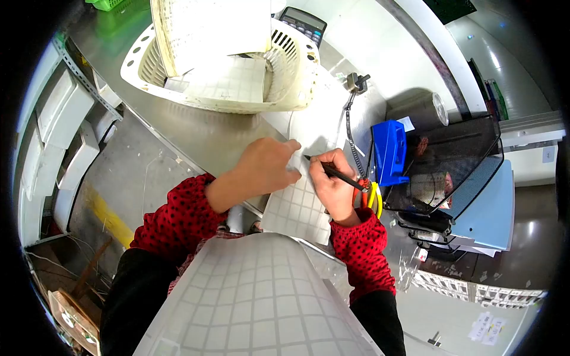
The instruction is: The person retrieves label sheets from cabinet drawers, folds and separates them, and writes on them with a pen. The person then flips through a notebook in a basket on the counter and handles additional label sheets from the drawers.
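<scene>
A long strip of white label paper (291,212) printed with a grey grid lies across the metal table. A wide length of similar gridded paper (255,296) spreads in front of my body. My right hand (334,184) grips a slim black pen (341,175), its tip at the paper just beside my left hand. Over the strip's left edge, my left hand (270,166) reaches with index finger and thumb apart, fingertips on or close to the paper. Nothing shows between those fingers.
A white plastic basket (219,107) holding papers stands at the far side, with a calculator (303,25) behind it. To the right are a blue plastic holder (389,153), yellow-handled tool (375,199), coiled cord (351,127) and black mesh tray (445,160). White bins (65,107) line the left.
</scene>
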### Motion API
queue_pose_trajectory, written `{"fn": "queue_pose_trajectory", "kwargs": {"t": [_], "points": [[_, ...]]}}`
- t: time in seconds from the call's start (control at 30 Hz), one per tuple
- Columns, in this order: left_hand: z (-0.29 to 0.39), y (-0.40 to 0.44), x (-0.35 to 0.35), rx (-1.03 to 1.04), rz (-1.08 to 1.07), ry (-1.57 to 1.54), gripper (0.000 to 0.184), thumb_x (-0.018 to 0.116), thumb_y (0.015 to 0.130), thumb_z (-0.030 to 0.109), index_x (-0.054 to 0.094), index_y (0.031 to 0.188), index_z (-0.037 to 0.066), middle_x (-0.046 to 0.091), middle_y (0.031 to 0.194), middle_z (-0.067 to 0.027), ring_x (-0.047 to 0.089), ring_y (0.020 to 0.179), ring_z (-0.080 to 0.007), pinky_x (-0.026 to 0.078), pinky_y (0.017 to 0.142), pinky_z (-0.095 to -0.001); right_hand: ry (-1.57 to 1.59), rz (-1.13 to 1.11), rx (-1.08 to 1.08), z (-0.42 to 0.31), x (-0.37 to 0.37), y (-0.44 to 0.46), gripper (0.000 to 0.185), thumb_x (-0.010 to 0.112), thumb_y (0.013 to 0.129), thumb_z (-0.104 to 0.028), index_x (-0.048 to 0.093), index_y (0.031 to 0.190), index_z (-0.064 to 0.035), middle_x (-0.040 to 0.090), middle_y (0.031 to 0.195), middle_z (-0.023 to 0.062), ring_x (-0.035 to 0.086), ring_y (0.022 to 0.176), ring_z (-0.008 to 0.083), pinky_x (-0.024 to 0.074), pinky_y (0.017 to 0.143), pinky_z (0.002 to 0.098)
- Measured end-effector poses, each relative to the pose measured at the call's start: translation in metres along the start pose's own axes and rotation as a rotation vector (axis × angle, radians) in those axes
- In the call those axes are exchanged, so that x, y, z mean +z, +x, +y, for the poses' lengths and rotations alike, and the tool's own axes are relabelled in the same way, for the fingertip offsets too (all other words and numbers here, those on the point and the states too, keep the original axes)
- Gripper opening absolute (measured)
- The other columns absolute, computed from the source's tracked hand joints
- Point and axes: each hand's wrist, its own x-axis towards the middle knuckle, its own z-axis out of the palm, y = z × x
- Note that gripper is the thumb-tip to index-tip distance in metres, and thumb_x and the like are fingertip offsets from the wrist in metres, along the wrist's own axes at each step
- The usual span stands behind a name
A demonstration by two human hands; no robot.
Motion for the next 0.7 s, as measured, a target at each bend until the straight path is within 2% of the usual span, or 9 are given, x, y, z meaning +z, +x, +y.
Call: {"fn": "queue_pose_trajectory", "kwargs": {"t": [0.17, 0.33, 0.4, 0.53, 0.6, 0.7], "points": [[0.005, 0.001, -0.007, -0.039, -0.051, -0.005, 0.050, 0.073, 0.073, 0.027, 0.065, 0.114, -0.001, 0.067, 0.076, -0.0209, 0.066, 0.073, -0.0382, 0.052, 0.070, -0.0460, 0.004, 0.078, -0.030, 0.003, 0.001, 0.000, 0.016, 0.070, 0.083, 0.000, 0.056, 0.078, -0.0033, 0.055, 0.057, 0.0007, 0.047, 0.052, 0.0046, 0.0416, 0.049, 0.0235], [0.006, 0.001, -0.002, -0.099, -0.090, -0.011, 0.049, 0.072, 0.073, 0.027, 0.065, 0.113, 0.000, 0.067, 0.076, -0.0223, 0.067, 0.074, -0.0394, 0.053, 0.071, -0.0467, 0.067, 0.025, -0.001, 0.004, 0.002, -0.003, 0.017, 0.070, 0.082, 0.001, 0.055, 0.077, -0.0025, 0.054, 0.058, 0.0006, 0.046, 0.053, 0.0036, 0.0403, 0.049, 0.0228], [0.006, 0.001, -0.004, -0.060, -0.061, 0.026, 0.050, 0.073, 0.073, 0.028, 0.065, 0.114, 0.000, 0.067, 0.076, -0.0227, 0.067, 0.074, -0.0401, 0.053, 0.071, -0.0469, 0.020, -0.048, -0.029, -0.001, -0.002, -0.004, 0.016, 0.070, 0.083, 0.002, 0.055, 0.077, -0.0020, 0.053, 0.058, 0.0013, 0.045, 0.053, 0.0036, 0.0391, 0.048, 0.0230], [0.006, 0.001, -0.001, -0.070, -0.050, 0.018, 0.049, 0.073, 0.073, 0.028, 0.066, 0.113, 0.002, 0.067, 0.077, -0.0229, 0.066, 0.074, -0.0404, 0.053, 0.072, -0.0478, 0.033, -0.037, -0.014, 0.008, 0.003, -0.004, 0.014, 0.068, 0.082, 0.003, 0.055, 0.078, -0.0019, 0.052, 0.058, 0.0020, 0.045, 0.054, 0.0041, 0.0392, 0.048, 0.0242], [0.007, 0.001, 0.000, -0.066, -0.012, 0.034, 0.033, 0.072, 0.072, 0.022, 0.066, 0.096, 0.000, 0.066, 0.071, -0.0215, 0.067, 0.073, -0.0397, 0.054, 0.068, -0.0476, 0.032, -0.049, 0.003, 0.001, -0.002, -0.003, 0.014, 0.068, 0.082, 0.003, 0.055, 0.078, -0.0021, 0.052, 0.058, 0.0018, 0.046, 0.054, 0.0041, 0.0391, 0.048, 0.0241], [0.009, 0.001, -0.005, -0.062, -0.014, 0.026, 0.038, 0.072, 0.074, 0.023, 0.067, 0.103, 0.000, 0.068, 0.074, -0.0208, 0.068, 0.076, -0.0387, 0.055, 0.070, -0.0462, -0.019, 0.033, -0.014, 0.004, -0.007, -0.005, 0.014, 0.066, 0.082, 0.005, 0.054, 0.078, -0.0019, 0.053, 0.060, -0.0008, 0.045, 0.055, 0.0039, 0.0381, 0.049, 0.0225]]}}
